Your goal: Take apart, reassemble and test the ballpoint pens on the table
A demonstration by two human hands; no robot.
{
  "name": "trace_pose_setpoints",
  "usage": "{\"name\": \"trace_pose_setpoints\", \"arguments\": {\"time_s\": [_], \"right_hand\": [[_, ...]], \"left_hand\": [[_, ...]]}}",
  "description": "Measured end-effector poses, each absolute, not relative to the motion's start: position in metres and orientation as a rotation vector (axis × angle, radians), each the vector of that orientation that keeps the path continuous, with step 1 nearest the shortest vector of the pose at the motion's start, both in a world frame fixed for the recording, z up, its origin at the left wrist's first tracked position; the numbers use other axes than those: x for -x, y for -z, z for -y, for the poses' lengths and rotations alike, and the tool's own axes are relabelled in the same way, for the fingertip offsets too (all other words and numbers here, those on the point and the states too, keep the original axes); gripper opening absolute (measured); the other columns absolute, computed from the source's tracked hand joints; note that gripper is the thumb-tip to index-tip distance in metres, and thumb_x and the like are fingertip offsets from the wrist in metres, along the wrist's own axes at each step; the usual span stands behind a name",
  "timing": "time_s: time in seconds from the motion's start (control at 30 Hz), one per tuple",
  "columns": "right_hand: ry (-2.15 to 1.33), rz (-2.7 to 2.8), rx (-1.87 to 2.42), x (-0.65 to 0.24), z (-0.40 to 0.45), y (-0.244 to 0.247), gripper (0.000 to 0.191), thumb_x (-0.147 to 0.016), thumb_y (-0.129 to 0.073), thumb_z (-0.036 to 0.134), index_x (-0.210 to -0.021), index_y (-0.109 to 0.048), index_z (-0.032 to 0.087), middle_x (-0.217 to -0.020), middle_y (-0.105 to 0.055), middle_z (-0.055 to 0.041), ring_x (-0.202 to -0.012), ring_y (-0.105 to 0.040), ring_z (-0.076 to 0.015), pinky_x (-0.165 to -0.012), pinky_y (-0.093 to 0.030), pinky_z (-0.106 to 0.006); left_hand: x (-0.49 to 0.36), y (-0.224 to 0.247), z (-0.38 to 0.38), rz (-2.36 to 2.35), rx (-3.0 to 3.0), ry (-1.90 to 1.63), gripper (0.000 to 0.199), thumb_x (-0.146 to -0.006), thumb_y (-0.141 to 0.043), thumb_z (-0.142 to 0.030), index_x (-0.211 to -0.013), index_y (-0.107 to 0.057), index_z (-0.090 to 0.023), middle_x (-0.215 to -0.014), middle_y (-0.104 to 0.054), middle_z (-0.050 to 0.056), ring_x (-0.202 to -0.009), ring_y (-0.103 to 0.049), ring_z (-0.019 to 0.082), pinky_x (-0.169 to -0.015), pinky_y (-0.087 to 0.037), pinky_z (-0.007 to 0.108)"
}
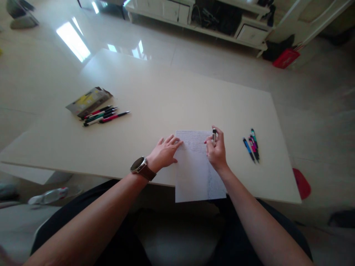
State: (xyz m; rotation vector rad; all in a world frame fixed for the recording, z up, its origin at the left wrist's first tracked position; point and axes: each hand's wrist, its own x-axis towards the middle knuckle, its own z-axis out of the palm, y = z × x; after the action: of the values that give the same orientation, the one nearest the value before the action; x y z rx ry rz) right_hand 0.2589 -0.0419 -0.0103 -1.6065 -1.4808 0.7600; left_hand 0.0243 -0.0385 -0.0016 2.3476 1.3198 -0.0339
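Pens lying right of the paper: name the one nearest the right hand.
The blue pen: leftmost of that group and its only blue one, closest to the right hand.

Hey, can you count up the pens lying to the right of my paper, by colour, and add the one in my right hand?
Blue pen: 1
Pink pen: 1
Purple pen: 1
Teal pen: 1
White-and-black pen, in your right hand: 1
Total: 5

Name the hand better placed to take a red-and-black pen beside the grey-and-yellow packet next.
Likely left: the left hand is nearer those pens and grasps nothing, while the right hand holds a white-and-black pen.
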Motion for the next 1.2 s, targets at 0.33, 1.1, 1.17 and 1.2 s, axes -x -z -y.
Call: {"name": "trace_pose_setpoints", "arguments": {"time_s": [0.33,1.1,1.17,1.2], "right_hand": [[-0.403,1.746,1.882,-0.371,0.069,0.016,0.037,-0.095,-0.042,0.028,-0.129,-0.055,0.022,-0.098,-0.069,-0.0104,-0.081,-0.065,-0.0226,-0.074,-0.05,-0.035],[-0.08,2.11,2.076,-0.392,0.08,0.027,0.036,-0.09,-0.052,0.028,-0.121,-0.062,0.012,-0.126,-0.063,-0.015,-0.12,-0.054,-0.0315,-0.105,-0.044,-0.048],[0.026,2.063,2.147,-0.394,0.078,0.029,0.035,-0.089,-0.053,0.032,-0.115,-0.065,0.012,-0.127,-0.062,-0.0164,-0.123,-0.051,-0.0358,-0.104,-0.043,-0.052],[0.047,2.044,2.16,-0.395,0.077,0.03,0.034,-0.088,-0.053,0.032,-0.113,-0.066,0.013,-0.126,-0.062,-0.0161,-0.122,-0.052,-0.0364,-0.104,-0.043,-0.053]], "left_hand": [[-0.04,0.019,0.027,-1.31,-2.377,-0.001,0.077,-0.085,-0.068,-0.032,-0.153,-0.033,-0.028,-0.16,-0.036,0.01,-0.15,-0.025,0.034,-0.119,-0.025,0.059],[-0.071,0.011,0.02,-1.427,-2.369,-0.192,0.055,-0.095,-0.049,-0.036,-0.147,-0.041,-0.021,-0.157,-0.04,0.012,-0.146,-0.033,0.029,-0.12,-0.026,0.051],[-0.049,0.008,0.017,-1.516,-2.347,-0.175,0.055,-0.094,-0.051,-0.035,-0.146,-0.043,-0.02,-0.155,-0.042,0.011,-0.144,-0.036,0.029,-0.12,-0.027,0.049],[-0.036,0.007,0.016,-1.575,-2.328,-0.16,0.055,-0.093,-0.052,-0.036,-0.145,-0.044,-0.019,-0.155,-0.043,0.011,-0.143,-0.037,0.03,-0.12,-0.028,0.049]]}}
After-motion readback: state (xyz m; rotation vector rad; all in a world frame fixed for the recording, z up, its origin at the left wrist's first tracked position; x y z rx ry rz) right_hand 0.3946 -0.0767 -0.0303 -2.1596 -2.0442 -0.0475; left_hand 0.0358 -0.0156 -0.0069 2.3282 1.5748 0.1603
